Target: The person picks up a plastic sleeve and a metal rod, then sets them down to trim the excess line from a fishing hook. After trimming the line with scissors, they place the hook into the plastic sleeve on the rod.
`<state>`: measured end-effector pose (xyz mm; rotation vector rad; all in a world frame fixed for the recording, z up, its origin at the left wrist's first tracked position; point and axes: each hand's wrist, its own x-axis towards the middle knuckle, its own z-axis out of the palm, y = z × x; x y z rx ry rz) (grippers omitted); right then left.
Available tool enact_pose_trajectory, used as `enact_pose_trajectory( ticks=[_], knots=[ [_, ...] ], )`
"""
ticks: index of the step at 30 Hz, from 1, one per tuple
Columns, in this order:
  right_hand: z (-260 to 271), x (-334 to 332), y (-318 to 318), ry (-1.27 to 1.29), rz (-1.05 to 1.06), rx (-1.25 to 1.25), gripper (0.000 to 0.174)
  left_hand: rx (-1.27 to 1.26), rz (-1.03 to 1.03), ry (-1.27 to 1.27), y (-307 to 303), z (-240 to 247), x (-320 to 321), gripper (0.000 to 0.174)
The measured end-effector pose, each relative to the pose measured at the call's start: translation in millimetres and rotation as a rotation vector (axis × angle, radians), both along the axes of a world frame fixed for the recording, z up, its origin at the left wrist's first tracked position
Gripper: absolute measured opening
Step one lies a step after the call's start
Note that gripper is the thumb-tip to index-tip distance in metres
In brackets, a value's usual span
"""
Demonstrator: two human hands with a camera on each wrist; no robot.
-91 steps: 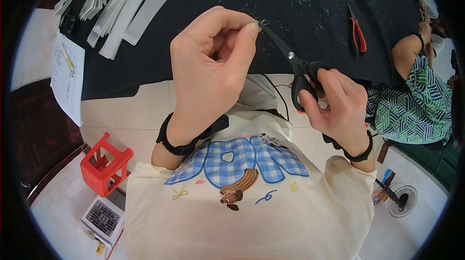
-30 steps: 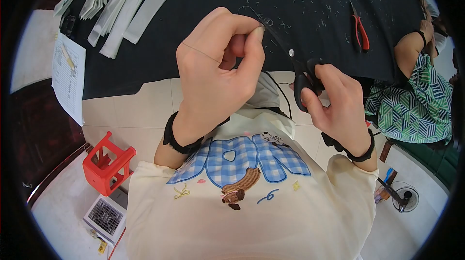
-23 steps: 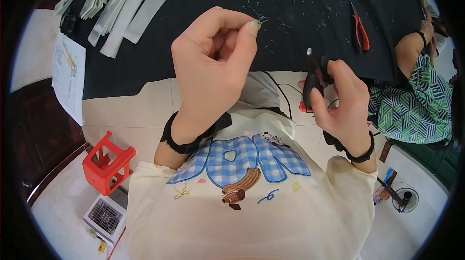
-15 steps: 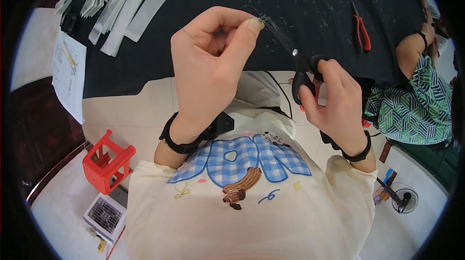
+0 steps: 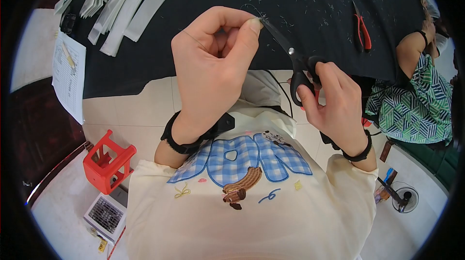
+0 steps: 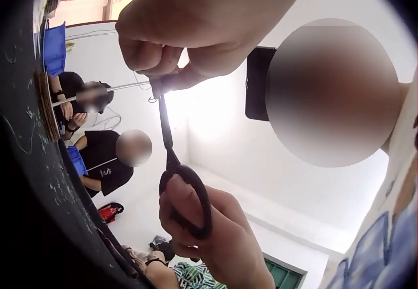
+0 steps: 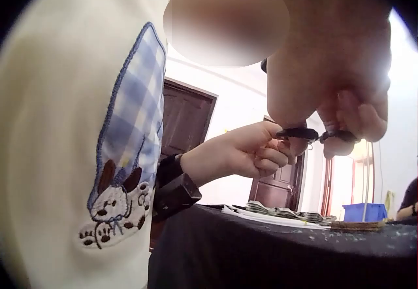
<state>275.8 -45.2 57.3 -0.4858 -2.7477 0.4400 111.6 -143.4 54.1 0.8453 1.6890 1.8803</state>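
Note:
My left hand (image 5: 213, 56) is raised near the front edge of the black-covered table, pinching a thin thread-like strand (image 5: 193, 39) between thumb and index finger. The strand runs across the back of this hand, and small loops stick out past the fingertips. My right hand (image 5: 336, 107) holds black-handled scissors (image 5: 291, 51), fingers through the handle loops. Their blade tips meet the strand right at the left fingertips. In the left wrist view the scissors (image 6: 168, 138) point up to the pinching fingers. In the right wrist view the left fingers partly hide the strand.
Red-handled pliers (image 5: 366, 37) lie on the black cloth (image 5: 319, 42) at right, among scattered clippings. White strips (image 5: 150, 10) lie at back left, beside a written sheet (image 5: 68, 76) with a pen. Another person (image 5: 411, 100) sits at right; a red stool (image 5: 109, 160) stands at lower left.
The scissors drew back to the right from the left fingertips, then came back to the strand there. The left hand has shifted only slightly and keeps its pinch.

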Motion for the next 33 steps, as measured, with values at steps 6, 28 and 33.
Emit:
enact_pose_trajectory(
  ticks=[6, 28, 33],
  knots=[
    [0, 0, 0, 0.004, 0.013, -0.006, 0.028, 0.012, 0.005, 0.033, 0, -1, -1, 0.006],
    [1, 4, 3, 0.065, -0.025, -0.134, 0.03, 0.044, 0.035, 0.088, 3, -7, 2, 0.002],
    [4, 6, 6, 0.004, -0.008, -0.039, 0.031, 0.012, 0.045, 0.305, 1, -10, 0, 0.001]
  ],
)
